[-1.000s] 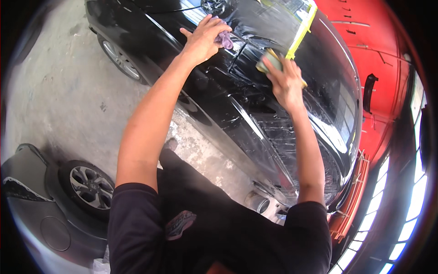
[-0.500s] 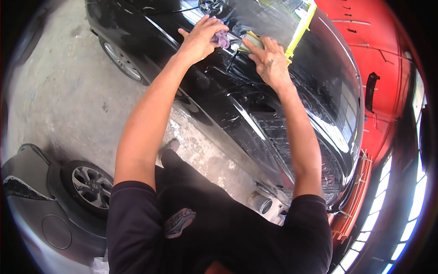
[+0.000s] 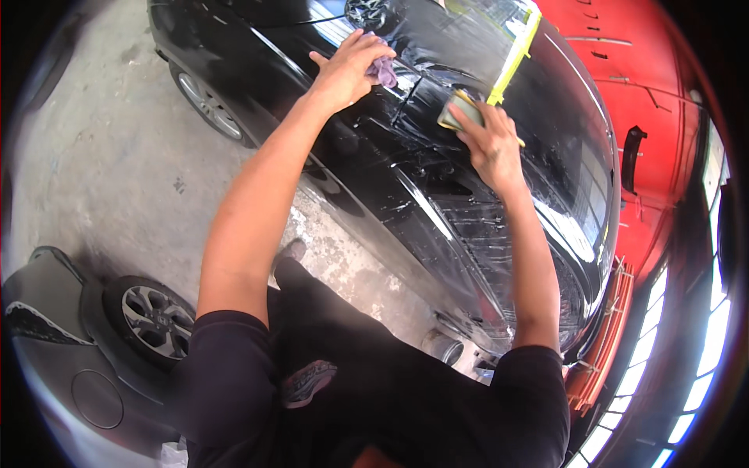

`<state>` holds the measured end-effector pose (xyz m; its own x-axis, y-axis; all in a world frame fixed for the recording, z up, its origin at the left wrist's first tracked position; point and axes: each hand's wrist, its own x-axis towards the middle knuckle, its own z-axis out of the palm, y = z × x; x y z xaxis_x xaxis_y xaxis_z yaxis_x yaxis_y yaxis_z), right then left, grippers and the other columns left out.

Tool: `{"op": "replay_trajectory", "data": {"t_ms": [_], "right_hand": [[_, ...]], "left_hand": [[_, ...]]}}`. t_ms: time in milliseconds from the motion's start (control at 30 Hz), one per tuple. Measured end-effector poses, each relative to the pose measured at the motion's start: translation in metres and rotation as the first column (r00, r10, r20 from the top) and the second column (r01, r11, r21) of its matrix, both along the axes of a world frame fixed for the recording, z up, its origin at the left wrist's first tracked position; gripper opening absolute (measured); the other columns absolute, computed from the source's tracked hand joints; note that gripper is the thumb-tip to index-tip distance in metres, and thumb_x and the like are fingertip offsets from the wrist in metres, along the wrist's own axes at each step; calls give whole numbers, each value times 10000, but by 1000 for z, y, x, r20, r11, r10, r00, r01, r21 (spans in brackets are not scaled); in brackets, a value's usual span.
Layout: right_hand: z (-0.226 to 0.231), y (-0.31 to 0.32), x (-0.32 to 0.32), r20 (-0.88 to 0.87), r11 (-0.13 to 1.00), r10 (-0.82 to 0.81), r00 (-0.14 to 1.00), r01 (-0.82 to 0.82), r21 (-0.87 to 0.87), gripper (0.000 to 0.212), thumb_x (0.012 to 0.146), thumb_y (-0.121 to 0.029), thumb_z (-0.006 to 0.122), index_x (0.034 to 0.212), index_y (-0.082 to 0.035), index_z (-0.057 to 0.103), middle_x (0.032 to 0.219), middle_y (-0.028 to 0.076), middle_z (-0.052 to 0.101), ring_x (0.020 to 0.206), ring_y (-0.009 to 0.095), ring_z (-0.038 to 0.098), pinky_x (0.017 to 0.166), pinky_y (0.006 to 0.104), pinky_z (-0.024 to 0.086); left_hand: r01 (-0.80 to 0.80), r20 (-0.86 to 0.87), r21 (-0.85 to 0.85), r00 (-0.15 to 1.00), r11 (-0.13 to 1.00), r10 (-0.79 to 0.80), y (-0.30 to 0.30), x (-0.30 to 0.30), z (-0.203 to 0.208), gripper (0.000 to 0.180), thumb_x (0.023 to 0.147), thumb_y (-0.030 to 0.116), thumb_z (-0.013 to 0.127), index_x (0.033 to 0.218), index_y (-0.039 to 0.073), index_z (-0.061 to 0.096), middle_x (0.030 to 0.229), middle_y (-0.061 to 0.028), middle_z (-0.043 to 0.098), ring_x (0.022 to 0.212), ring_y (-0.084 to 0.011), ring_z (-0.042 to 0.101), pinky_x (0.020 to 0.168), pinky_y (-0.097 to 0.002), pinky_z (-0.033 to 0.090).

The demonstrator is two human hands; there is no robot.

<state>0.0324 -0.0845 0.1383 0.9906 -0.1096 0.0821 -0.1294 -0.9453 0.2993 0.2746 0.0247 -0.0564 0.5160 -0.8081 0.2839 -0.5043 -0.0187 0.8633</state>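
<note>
Our right hand [image 3: 493, 146] is half curled on a pale block [image 3: 456, 115], which sits under its fingers, over the shiny black car [image 3: 425, 168]; our left hand [image 3: 342, 76], its fingers bent, holds a crumpled purple cloth [image 3: 383, 72]. Beyond the right hand we see yellow tape [image 3: 516, 58], farther right a red surface [image 3: 657, 183], and left of the left hand a grey floor [image 3: 101, 164].

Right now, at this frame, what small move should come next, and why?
Probably slide the yellow-edged block slightly toward the left hand: the right hand has it on or just above the black car, pale streaks show nearby, and the left hand, with its purple cloth, leaves space between.
</note>
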Motion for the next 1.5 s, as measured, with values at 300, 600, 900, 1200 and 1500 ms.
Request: {"op": "replay_trajectory", "data": {"t_ms": [300,600,900,1200,1500], "right_hand": [[-8,1,30,-4,997,24,1000,-24,75,510,920,-121,805,1410,-259,788,1226,119,667,1144,342,632,945,493,504],[-28,-2,51,47,1000,-11,999,11,-15,516,932,-151,802,1436,-259,775,1251,129,677,1133,345,642,974,490,512],[-44,7,16,183,992,-94,979,107,-62,569,877,-93,802,1423,-253,784,1272,159,677,1153,365,650,992,503,509],[30,0,-119,253,972,-210,944,231,-54,578,819,-78,875,1370,-242,811,1336,195,713,1162,404,694,991,536,544],[-45,21,18,216,985,-141,966,159,-66,606,835,-63,784,1409,-256,771,1215,148,685,1121,365,676,950,519,540]], "left_hand": [[-3,-5,32,1000,999,3,6,1,2,595,966,93,795,1490,346,671,1773,-30,447,1718,-276,235,1226,-914,126],[0,-24,29,1000,1000,1,4,-7,13,630,946,-24,714,1475,315,674,1767,-20,460,1713,-280,255,1228,-907,126],[-31,39,-114,999,993,36,-10,-10,-8,655,852,-16,759,1428,290,694,1693,-12,533,1677,-321,330,1118,-1001,123],[-15,44,-8,999,1000,16,2,2,7,597,941,69,819,1471,310,688,1725,-54,514,1683,-316,326,1213,-889,191],[46,61,-65,997,997,-42,-16,8,-8,620,922,55,830,1478,291,691,1707,-86,535,1675,-339,340,1256,-701,254]]}}
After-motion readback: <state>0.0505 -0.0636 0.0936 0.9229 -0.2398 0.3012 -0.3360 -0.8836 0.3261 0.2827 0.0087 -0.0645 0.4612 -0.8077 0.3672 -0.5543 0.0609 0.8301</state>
